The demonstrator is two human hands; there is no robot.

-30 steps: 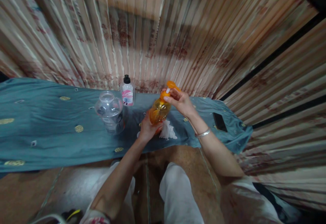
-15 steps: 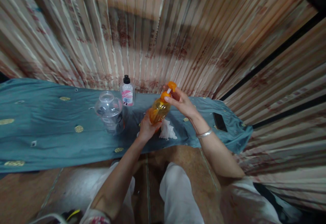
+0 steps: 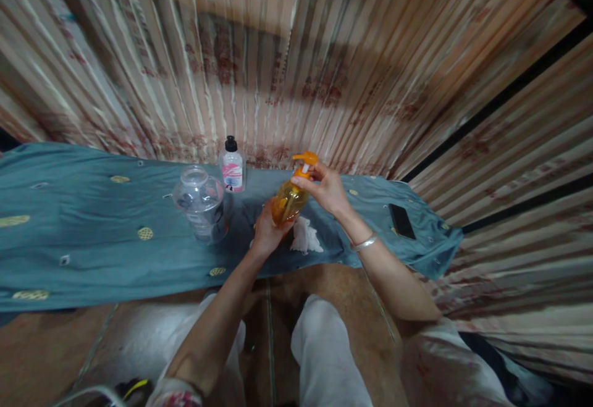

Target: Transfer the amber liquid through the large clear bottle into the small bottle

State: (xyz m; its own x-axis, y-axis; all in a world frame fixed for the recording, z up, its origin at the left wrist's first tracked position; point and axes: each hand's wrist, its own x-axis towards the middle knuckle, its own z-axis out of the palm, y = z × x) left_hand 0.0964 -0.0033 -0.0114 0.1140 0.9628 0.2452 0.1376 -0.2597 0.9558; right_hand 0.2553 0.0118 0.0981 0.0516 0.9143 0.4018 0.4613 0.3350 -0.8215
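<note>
Two hands grasp a tilted, clear amber bottle [image 3: 288, 202] with an orange pump head [image 3: 306, 159] above the teal cloth [image 3: 111, 234]: left hand [image 3: 269, 228] around its lower body, right hand [image 3: 324, 188] at its orange collar.

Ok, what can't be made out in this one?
All in the head view:
Pump bottle: base hidden by the left hand.
Right hand: some fingertips hidden behind the bottle's neck.
Black-capped bottle: label wording too small and blurred.
Dark thing with yellow strip: cut off by the bottom edge.
</note>
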